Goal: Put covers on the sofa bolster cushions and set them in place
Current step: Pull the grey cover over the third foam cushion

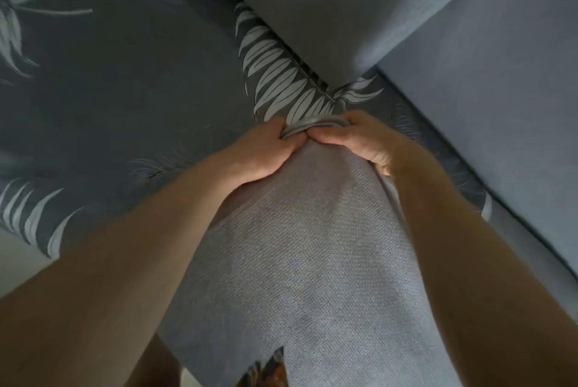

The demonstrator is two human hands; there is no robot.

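Both forearms reach forward over a grey bolster [300, 261] that runs away from the camera. Left hand [262, 152] and right hand [359, 139] meet at its far end, fingers curled and pinching the cover [316, 122] edge there. That end butts against the leaf-print sofa seat [125, 89] below plain grey back cushions [312, 11]. It looks soft and light; the bunched hem seems the best hold.

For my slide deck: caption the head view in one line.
Both hands, left hand and right hand, pinch the grey knitted cover's edge over the leaf-print dark bolster cushion.
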